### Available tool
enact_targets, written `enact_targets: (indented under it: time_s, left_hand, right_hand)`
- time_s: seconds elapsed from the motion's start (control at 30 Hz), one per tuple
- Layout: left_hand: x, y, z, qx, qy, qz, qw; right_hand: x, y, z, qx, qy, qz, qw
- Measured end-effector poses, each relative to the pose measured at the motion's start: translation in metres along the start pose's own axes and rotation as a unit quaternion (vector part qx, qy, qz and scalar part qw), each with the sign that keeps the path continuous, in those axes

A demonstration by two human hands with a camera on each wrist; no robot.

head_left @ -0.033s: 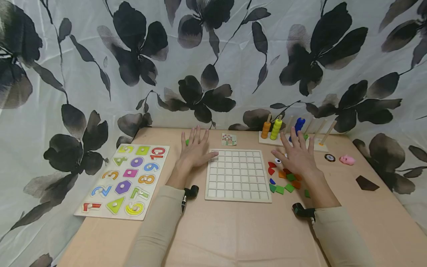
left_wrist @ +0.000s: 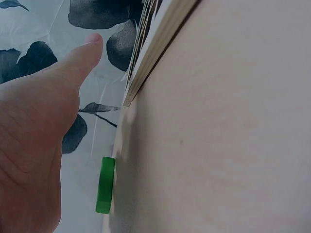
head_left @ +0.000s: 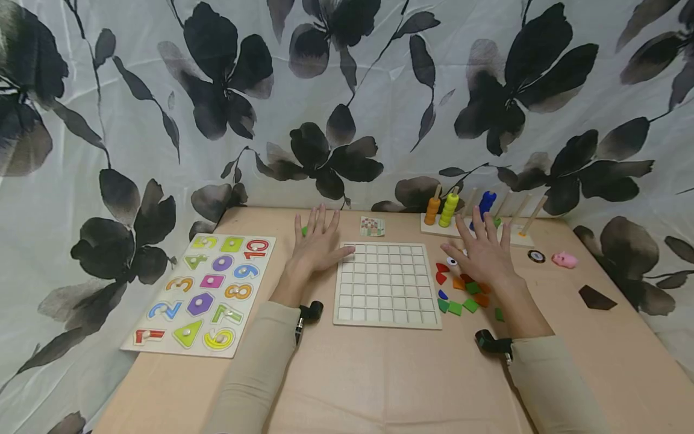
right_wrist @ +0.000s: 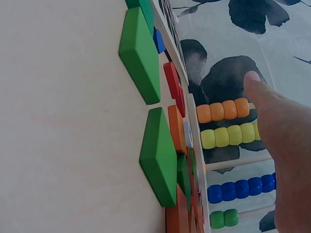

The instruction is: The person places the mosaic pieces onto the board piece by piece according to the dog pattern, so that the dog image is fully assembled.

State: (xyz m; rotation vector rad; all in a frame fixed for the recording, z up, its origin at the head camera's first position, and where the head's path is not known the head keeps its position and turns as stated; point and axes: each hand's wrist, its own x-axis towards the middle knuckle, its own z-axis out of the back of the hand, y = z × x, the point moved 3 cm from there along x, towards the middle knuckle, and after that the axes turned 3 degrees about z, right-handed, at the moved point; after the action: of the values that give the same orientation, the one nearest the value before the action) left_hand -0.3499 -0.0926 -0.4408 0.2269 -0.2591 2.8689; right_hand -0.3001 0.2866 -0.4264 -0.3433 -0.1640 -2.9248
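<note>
My left hand [head_left: 315, 248], fingers spread and straight, hovers beside the upper left corner of a white grid board [head_left: 387, 289]. Its thumb overlaps that corner in the head view, and nothing is in its grasp. Behind its fingers, a green piece [left_wrist: 105, 185] lies on the table. On the other side, my right hand [head_left: 487, 258] is also spread and holds nothing. It hangs over loose coloured pieces, among them a green one [head_left: 470, 305], an orange one [head_left: 458, 283] and a red one [head_left: 441, 278]; part of the pile is hidden beneath it.
A number-and-shape puzzle board [head_left: 249, 301] lies at the left. Toward the back stand a pegged bead stacker [head_left: 428, 229] and a small picture card [head_left: 372, 226]. To the right are a black disc [head_left: 536, 257], a pink pig [head_left: 564, 260] and a dark brown pentagon [head_left: 596, 298].
</note>
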Motion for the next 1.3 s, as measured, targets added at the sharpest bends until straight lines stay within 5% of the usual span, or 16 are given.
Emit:
enact_targets:
  time_s: [0.2, 0.37, 0.53, 0.67, 0.83, 1.07, 1.3]
  left_hand:
    - [0.001, 0.001, 0.001, 0.002, 0.003, 0.003, 1.0]
    - [0.001, -0.005, 0.001, -0.012, 0.002, -0.007, 0.9999]
    - [-0.016, -0.026, 0.014, -0.132, 0.004, -0.039, 0.9905]
    - [-0.046, -0.036, 0.018, -0.238, 0.072, -0.05, 0.9674]
    - [-0.069, -0.028, 0.002, -0.272, 0.126, -0.025, 0.9537]
    - [-0.07, -0.013, -0.016, -0.269, 0.119, -0.013, 0.9556]
    - [-0.068, -0.017, -0.019, -0.234, 0.125, -0.017, 0.964]
  right_hand:
    - [0.002, -0.001, 0.0, 0.003, -0.002, 0.003, 1.0]
    - [0.004, -0.007, 0.006, 0.061, -0.037, 0.016, 0.997]
    - [0.003, -0.023, 0.024, 0.208, -0.048, -0.007, 0.977]
    - [-0.005, -0.046, 0.033, 0.282, -0.011, -0.035, 0.959]
    - [-0.021, -0.083, 0.03, 0.285, 0.106, -0.04, 0.952]
    - [-0.036, -0.107, 0.016, 0.31, 0.238, -0.009, 0.92]
    - [-0.044, -0.109, 0.011, 0.307, 0.241, -0.016, 0.92]
